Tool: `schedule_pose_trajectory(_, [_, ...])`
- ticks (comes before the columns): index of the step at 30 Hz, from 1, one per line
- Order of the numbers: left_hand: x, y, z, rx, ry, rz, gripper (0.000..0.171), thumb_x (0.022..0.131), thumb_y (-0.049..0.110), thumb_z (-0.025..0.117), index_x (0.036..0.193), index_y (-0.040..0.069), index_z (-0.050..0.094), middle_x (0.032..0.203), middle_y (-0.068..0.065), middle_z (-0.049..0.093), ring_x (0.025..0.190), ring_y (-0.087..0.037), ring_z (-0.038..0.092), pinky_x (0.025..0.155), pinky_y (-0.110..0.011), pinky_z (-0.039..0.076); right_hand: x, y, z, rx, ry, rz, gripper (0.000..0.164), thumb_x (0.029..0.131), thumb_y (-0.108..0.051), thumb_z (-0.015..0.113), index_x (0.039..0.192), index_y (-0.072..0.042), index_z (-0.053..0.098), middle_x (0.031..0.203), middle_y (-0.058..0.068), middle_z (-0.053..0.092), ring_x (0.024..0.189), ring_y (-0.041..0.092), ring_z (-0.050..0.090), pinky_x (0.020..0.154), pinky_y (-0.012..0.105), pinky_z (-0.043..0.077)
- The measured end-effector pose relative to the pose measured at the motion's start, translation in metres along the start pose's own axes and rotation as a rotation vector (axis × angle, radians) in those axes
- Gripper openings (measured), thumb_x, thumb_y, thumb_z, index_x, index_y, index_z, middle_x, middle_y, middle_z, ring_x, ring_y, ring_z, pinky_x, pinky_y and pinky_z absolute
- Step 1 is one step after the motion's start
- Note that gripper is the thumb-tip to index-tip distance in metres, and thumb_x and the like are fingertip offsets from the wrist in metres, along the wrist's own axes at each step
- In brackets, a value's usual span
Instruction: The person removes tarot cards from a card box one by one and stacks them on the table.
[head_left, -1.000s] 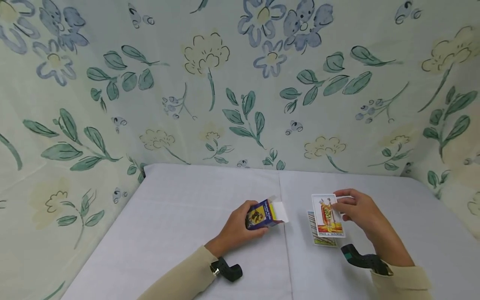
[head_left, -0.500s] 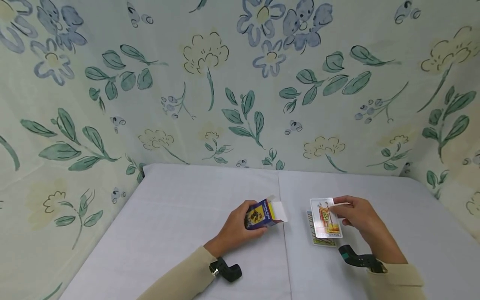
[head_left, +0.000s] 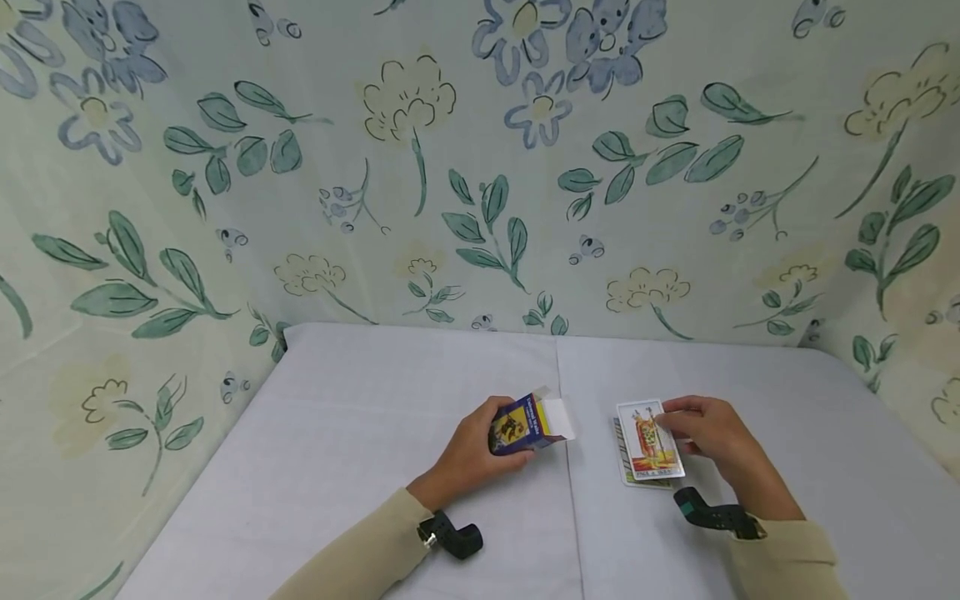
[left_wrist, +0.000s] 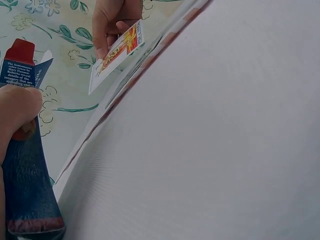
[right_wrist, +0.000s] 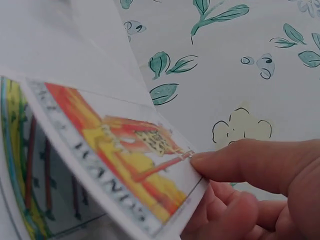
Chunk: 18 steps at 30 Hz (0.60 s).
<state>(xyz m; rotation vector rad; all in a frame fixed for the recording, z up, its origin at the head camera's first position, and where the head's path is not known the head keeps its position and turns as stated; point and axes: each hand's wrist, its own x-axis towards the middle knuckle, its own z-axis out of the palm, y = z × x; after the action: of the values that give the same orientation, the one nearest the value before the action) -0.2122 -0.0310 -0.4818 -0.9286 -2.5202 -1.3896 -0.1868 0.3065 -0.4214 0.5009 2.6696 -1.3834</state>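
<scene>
My left hand (head_left: 467, 448) grips a blue and yellow tarot card box (head_left: 517, 427) whose top flap stands open toward the right. In the left wrist view the thumb lies across the box (left_wrist: 32, 185), and a red tab sticks up at its end. My right hand (head_left: 712, 433) pinches a tarot card (head_left: 649, 442) by its right edge, thumb on the printed face. That card, lettered "WANDS" in the right wrist view, is tilted over another card (right_wrist: 45, 185) with green and yellow print and several rods. The lower card (head_left: 622, 467) lies on the table, mostly covered.
A white cloth covers the table (head_left: 375, 400), with a crease running front to back between the hands. Floral fabric (head_left: 480, 167) hangs behind and at both sides. Each wrist wears a black camera, the left one (head_left: 453, 535) and the right one (head_left: 708, 510).
My right hand has lowered the card and shifted it slightly left, so it now covers more of the card beneath. The left hand with the box stays nearly still.
</scene>
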Motion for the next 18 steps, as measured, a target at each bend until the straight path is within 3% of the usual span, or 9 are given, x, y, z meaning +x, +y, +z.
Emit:
schedule_pose_trajectory(9, [0.0003,0.0011,-0.0008,0.005,-0.007,-0.002,0.070,0.081,0.047,0.075,0.134,0.016,0.043,0.117,0.002,0.056,0.099,-0.008,0.053,0.084,-0.025,0.048,0.0021,0.0024,0.0042,0.021,-0.032,0.031,0.047,0.092,-0.023,0.063,0.126,0.007,0.049,0.108,0.023,0.059,0.079,0.023,0.054,0.062,0.028,0.050])
schedule_pose_trajectory(18, [0.0009,-0.0011,0.0003,-0.005,-0.005,0.005,0.069,0.081,0.048,0.074,0.134,0.017,0.043,0.117,0.003,0.056,0.099,-0.008,0.053,0.084,-0.025,0.048,0.0037,0.0028,0.0054,0.000,-0.033,0.049,0.045,0.091,-0.022,0.064,0.124,0.007,0.050,0.101,0.021,0.061,0.077,0.024,0.054,0.060,0.028,0.049])
